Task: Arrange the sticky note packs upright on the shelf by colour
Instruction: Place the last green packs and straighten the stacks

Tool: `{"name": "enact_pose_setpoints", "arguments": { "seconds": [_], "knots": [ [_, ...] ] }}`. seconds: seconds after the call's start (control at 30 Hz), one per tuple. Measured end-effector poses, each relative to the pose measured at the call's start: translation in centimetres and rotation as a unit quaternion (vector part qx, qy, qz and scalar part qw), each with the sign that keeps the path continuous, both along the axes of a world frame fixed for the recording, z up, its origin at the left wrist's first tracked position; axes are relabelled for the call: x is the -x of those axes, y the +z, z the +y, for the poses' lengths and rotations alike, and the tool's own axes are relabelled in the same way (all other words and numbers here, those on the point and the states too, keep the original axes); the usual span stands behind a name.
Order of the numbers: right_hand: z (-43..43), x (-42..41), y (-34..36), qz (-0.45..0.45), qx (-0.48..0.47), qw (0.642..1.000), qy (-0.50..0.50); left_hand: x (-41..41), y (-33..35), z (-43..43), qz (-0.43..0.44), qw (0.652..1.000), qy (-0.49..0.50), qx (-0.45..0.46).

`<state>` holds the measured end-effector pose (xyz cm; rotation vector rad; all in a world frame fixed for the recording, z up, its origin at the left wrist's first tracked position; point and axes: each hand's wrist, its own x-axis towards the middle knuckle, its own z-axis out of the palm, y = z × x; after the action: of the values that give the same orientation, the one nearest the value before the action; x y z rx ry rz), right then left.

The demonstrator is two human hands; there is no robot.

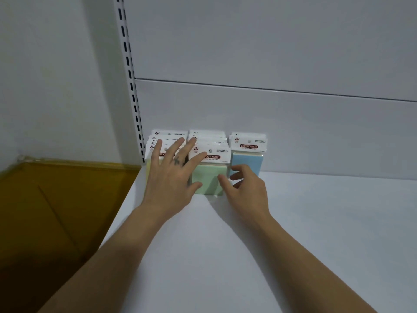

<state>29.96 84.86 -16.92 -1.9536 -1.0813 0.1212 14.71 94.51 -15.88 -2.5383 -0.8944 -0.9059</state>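
Three rows of sticky note packs stand upright at the back left of the white shelf point(293, 222). The yellow row point(149, 169) is at the left, mostly hidden by my left hand point(171, 175). The green row point(209, 177) is in the middle, and a single blue pack point(249, 162) stands at the right. My left hand lies flat with spread fingers across the fronts of the yellow and green rows. My right hand point(244, 188) hovers with loosely curled fingers between the green front pack and the blue pack, holding nothing.
A slotted white upright point(130, 75) runs up the back wall left of the packs. The shelf's left edge drops to a yellow-brown floor point(56, 211). Bare shelf surface extends to the right and toward me.
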Motion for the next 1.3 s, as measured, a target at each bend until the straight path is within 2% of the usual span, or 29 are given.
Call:
{"name": "enact_pose_setpoints", "arguments": {
  "seconds": [0.17, 0.37, 0.6, 0.77, 1.0, 1.13, 1.3],
  "knots": [
    [-0.4, -0.2, 0.2, 0.001, -0.034, 0.999, -0.019, 0.2, 0.1, 0.1, -0.029, 1.000, -0.011, 0.004],
    [-1.0, 0.5, 0.8, -0.050, -0.102, 0.993, -0.016, 2.4, 0.5, 1.6, -0.056, 0.997, 0.015, 0.045],
    [0.2, 2.7, 1.2, -0.215, -0.112, 0.970, 0.033, 4.3, 0.3, 3.3, -0.034, 0.986, 0.029, 0.161],
    [1.7, 4.0, 2.2, -0.325, -0.089, 0.941, 0.042, 5.7, 0.5, 4.2, -0.060, 0.960, 0.039, 0.269],
    [2.8, 7.4, 3.1, -0.332, -0.036, 0.936, 0.113, 6.3, 2.2, 4.6, -0.142, 0.920, 0.013, 0.366],
    [3.5, 9.0, 2.8, -0.296, 0.013, 0.944, 0.145, 7.3, 2.0, 4.7, -0.141, 0.896, -0.001, 0.422],
    [3.6, 9.7, -0.6, -0.312, -0.014, 0.942, 0.124, 7.7, 1.2, 4.3, -0.115, 0.881, -0.025, 0.459]
  ]
}}
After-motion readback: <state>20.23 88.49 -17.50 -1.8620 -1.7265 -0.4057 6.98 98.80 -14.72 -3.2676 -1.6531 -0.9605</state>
